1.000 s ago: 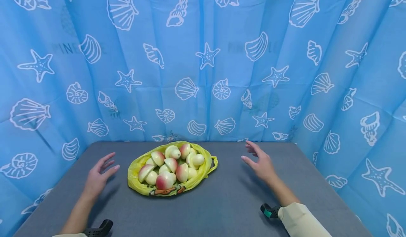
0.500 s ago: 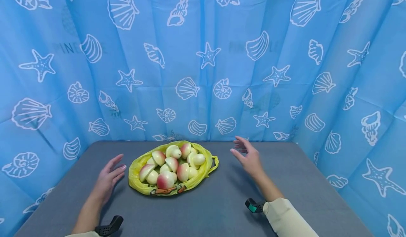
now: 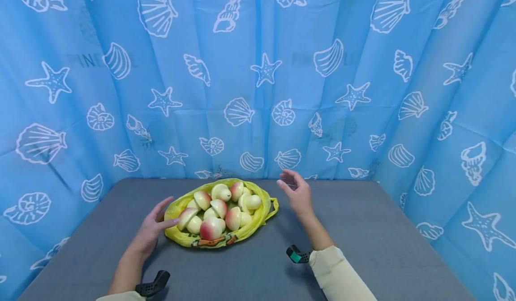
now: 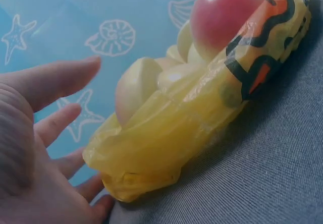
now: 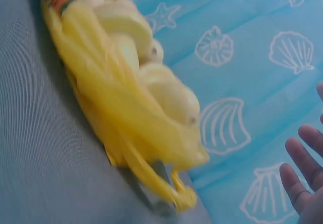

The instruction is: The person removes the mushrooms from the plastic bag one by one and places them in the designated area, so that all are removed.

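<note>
A yellow plastic bag (image 3: 174, 237) lies opened out on the table, filled with several toy mushrooms (image 3: 210, 228) with cream and pink-red caps. My left hand (image 3: 149, 231) is at the bag's left end, thumb over the rim beside a mushroom, fingers spread along the outside. In the left wrist view, fingertips of that hand (image 4: 25, 148) pass behind the yellow plastic (image 4: 146, 143). On the other side, my right hand (image 3: 299, 198) hovers beyond the bag's handle loop (image 3: 275, 206), fingers loosely bent and holding nothing. The right wrist view shows its spread fingers (image 5: 303, 158) apart from the bag.
The bag stands on a grey cloth-covered table (image 3: 258, 269), towards its back left. Behind and to both sides hangs a blue curtain (image 3: 258, 90) with white seashells and starfish. A dark wrist strap mount (image 3: 155, 284) is on the left wrist, another (image 3: 297, 254) on the right.
Both hands have moved inward toward the bag: the left hand rightward up to its left rim, the right hand leftward near its handle. The bag and mushrooms have stayed in place.
</note>
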A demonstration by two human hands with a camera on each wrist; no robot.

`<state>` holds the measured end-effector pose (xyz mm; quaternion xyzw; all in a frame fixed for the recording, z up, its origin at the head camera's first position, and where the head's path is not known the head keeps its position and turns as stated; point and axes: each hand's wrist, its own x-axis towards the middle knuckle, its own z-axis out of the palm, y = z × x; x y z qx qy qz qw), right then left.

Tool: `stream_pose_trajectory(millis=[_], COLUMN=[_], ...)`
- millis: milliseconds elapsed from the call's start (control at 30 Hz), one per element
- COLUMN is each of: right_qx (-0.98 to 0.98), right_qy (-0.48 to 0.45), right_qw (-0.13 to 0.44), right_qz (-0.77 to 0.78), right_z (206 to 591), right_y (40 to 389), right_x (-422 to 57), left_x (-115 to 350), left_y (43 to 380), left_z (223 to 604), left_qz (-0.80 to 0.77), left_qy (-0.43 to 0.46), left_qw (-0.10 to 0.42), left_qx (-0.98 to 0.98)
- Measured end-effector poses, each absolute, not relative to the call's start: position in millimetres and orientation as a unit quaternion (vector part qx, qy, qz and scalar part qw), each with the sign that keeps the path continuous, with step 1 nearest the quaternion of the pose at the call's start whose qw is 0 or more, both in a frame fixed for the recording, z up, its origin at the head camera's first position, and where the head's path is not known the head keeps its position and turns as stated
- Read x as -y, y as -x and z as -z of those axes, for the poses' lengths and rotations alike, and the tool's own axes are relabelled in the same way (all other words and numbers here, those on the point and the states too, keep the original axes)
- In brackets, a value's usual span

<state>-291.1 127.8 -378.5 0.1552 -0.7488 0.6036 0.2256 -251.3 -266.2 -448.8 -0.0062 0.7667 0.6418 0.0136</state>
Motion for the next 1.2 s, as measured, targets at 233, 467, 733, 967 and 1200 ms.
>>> stream_pose_trajectory(millis=[233,467,733,967,1200], right_qx=[0.745,0.750,0.788,0.829,0.846], right_qy=[-0.135,-0.147,-0.173,-0.188,-0.197], right_qw=[0.210,0.181,0.134,0.093,0.099], right_qz=[-0.618,-0.618,-0.575,-0.519,-0.485], right_z=[384,406,433,443,452], right_y=[290,305,319,317,320], right_x=[-110,-107,-100,-93,-92], left_x=[265,265,262,260,262], left_y=[252,255,257,257,257], left_z=[456,459,457,457,458], left_qz=[-0.609,-0.580,-0.529,-0.503,-0.477], left_qy=[-0.001,-0.006,0.023,0.022,0.002], left_qw=[0.031,0.051,0.064,0.063,0.041], left_qx=[-0.792,-0.813,-0.846,-0.862,-0.878])
